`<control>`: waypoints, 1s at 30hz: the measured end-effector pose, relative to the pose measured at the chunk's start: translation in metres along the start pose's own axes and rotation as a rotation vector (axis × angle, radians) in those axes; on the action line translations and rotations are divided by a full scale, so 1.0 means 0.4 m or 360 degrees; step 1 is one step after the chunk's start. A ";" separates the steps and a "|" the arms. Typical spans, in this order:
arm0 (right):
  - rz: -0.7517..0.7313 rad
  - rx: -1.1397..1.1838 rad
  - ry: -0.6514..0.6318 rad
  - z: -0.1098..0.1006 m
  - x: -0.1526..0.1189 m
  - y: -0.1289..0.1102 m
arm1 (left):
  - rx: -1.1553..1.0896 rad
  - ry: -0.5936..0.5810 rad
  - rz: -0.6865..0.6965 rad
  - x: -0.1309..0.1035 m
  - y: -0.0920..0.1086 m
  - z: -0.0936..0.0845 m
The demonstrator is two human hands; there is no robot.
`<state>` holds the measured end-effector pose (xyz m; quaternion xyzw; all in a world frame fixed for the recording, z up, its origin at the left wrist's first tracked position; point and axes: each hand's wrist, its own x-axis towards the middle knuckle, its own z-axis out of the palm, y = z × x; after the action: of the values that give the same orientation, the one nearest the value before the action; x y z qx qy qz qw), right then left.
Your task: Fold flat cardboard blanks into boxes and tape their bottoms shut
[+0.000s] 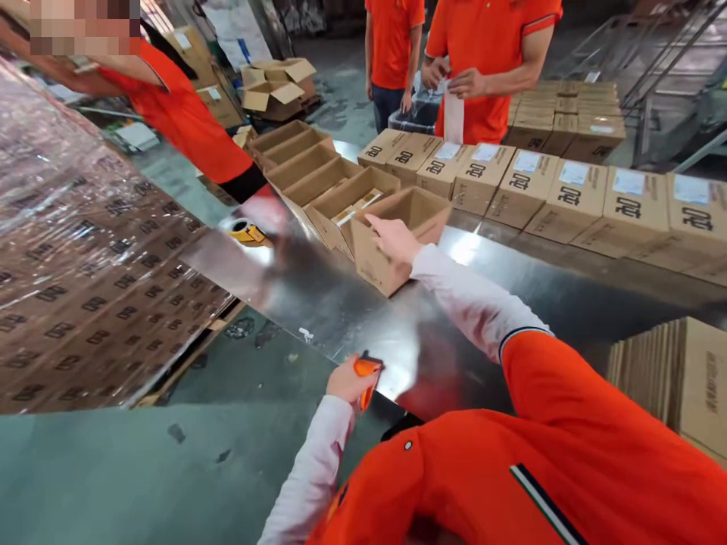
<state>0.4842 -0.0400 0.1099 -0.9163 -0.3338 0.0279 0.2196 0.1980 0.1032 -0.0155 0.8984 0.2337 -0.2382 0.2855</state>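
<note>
My right hand (394, 238) reaches forward to an open cardboard carton (378, 261) and grips its near wall, the index finger stretched along the rim. The carton sits slightly askew on the metal table, its top open. My left hand (347, 381) is lower, by the table's near edge, closed around an orange-and-black hand tool (366, 371); my fingers cover part of it, so its exact kind is unclear. Behind the gripped carton stands a row of open cartons (323, 204). Light-coloured contents show inside at least one of them.
Closed cartons (573, 200) line the far side of the metal table (318, 303). A yellow tape dispenser (248, 233) lies left. Flattened cartons (653, 371) stand right. A film-wrapped stack (85, 288) rises at left. Co-workers in orange shirts (477, 53) stand across; another leans in at left.
</note>
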 end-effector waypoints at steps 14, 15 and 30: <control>-0.0828 -0.0323 -0.0652 0.143 -0.120 0.001 | -0.0365 -0.0028 -0.0024 -0.157 0.014 0.123; -0.0923 -0.0283 -0.0733 0.170 -0.145 -0.047 | -0.0398 -0.0013 -0.0079 -0.178 -0.015 0.132; -0.0958 0.0284 -0.0324 0.347 0.284 -0.526 | -0.0327 0.0255 -0.0695 -0.322 -0.348 0.200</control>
<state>0.4186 0.2275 0.0842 -0.7461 -0.6062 0.0824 0.2628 -0.0032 0.1179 -0.0570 0.8090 0.4671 -0.1972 0.2976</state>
